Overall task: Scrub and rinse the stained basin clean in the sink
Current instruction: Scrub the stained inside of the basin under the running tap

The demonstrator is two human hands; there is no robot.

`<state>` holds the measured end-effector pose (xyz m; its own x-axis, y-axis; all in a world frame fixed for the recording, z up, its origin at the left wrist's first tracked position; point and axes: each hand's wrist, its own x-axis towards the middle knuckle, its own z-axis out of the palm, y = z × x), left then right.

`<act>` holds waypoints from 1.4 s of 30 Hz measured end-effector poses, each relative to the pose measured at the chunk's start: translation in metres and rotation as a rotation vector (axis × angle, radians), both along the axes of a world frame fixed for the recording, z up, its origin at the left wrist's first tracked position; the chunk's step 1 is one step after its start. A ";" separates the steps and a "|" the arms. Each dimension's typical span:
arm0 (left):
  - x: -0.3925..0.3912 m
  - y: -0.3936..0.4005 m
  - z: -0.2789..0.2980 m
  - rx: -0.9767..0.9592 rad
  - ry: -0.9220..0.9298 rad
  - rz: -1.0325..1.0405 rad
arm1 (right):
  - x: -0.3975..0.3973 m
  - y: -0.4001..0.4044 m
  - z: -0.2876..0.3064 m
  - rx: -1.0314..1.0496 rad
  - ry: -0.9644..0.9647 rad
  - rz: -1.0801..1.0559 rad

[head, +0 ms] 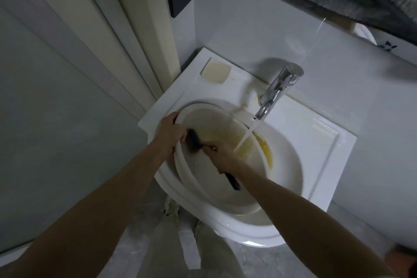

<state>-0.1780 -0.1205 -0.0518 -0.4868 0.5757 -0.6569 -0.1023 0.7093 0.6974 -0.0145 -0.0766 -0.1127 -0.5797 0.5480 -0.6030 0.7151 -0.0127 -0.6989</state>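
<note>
From the head view, I have the basin sitting tilted inside the sink, its open side turned up toward me and toward the tap. My left hand has its fingers curled over the basin's left rim, steadying it. My right hand is wrapped round the handle of a dark brush, low inside the basin.

The brush's long axis runs on a diagonal: bristle head up and to the left, right beside my left hand at the near-left wall, handle end poking out down and to the right under my right wrist. The bristle end looks blurred, so I judge I am mid-scrub.

Water runs from the tap and lands on the basin's right side, where yellow stain shows along the far right edge and on the sink wall beyond it. That stain lies to the right of both hands, across the basin from the brush head, and my right hand is the nearer one. So I judge the next stroke needs the brush carried rightward under the stream while my left hand holds the rim.

A pale soap dish sits on the sink's back left corner.
</note>
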 end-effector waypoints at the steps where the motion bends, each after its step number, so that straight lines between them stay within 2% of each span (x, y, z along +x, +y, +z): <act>1: -0.001 -0.001 -0.001 -0.004 0.000 0.017 | 0.002 -0.007 0.011 0.000 0.047 0.148; 4: -0.008 -0.008 -0.005 -0.005 -0.040 0.078 | 0.049 -0.017 0.034 0.022 0.074 0.598; 6: -0.008 -0.007 -0.006 -0.005 -0.039 0.067 | 0.094 -0.002 0.026 -0.025 -0.106 0.728; 9: 0.001 0.001 -0.002 0.015 -0.033 0.008 | 0.125 0.034 -0.012 0.052 -0.418 0.642; 11: 0.003 0.003 -0.002 0.021 -0.016 -0.002 | 0.107 0.047 -0.034 0.149 -0.477 0.458; 13: 0.004 0.002 -0.002 0.010 0.006 -0.005 | 0.069 0.044 -0.042 0.180 -0.351 0.199; 15: 0.005 0.003 -0.002 0.002 0.019 -0.020 | 0.029 0.030 -0.034 0.088 -0.194 0.001; 16: 0.005 0.004 -0.001 -0.002 0.026 -0.026 | 0.013 0.021 -0.023 0.040 -0.115 -0.033; 17: 0.005 0.004 0.000 -0.007 0.027 -0.022 | 0.004 0.011 -0.011 0.005 -0.039 0.001; 20: -0.004 -0.003 -0.004 -0.020 -0.011 0.036 | 0.025 -0.015 0.022 0.020 0.069 0.391; 22: -0.008 -0.008 -0.006 -0.015 -0.033 0.066 | 0.069 -0.014 0.027 -0.005 0.019 0.602; 24: -0.006 -0.007 -0.005 -0.011 -0.033 0.058 | 0.111 0.005 0.017 -0.061 -0.149 0.686; 26: -0.001 -0.002 -0.003 -0.005 -0.017 0.037 | 0.131 0.030 -0.008 0.004 -0.334 0.638; 28: 0.003 0.001 -0.003 -0.001 -0.011 0.028 | 0.119 0.045 -0.034 0.122 -0.452 0.441; 30: 0.004 0.001 -0.002 -0.003 0.003 0.020 | 0.083 0.044 -0.047 0.204 -0.372 0.196; 33: 0.003 0.002 -0.003 -0.019 0.011 0.005 | 0.031 0.023 -0.033 0.122 -0.187 0.022; 35: 0.002 0.002 -0.004 -0.034 0.019 -0.006 | 0.023 0.003 -0.008 0.040 -0.077 0.104; 38: -0.004 -0.002 -0.006 -0.049 0.003 0.015 | 0.053 -0.022 0.023 0.019 -0.029 0.449; 40: -0.006 -0.004 -0.008 -0.051 0.002 0.027 | 0.088 -0.016 0.023 -0.042 -0.111 0.585; 42: -0.003 -0.002 -0.007 -0.043 0.001 0.021 | 0.118 0.009 0.010 -0.061 -0.292 0.620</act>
<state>-0.1813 -0.1226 -0.0584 -0.4988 0.5367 -0.6806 -0.1165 0.7366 0.6662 0.1030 -0.0675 -0.1028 -0.5844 0.1272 -0.8014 0.7617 0.4264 -0.4878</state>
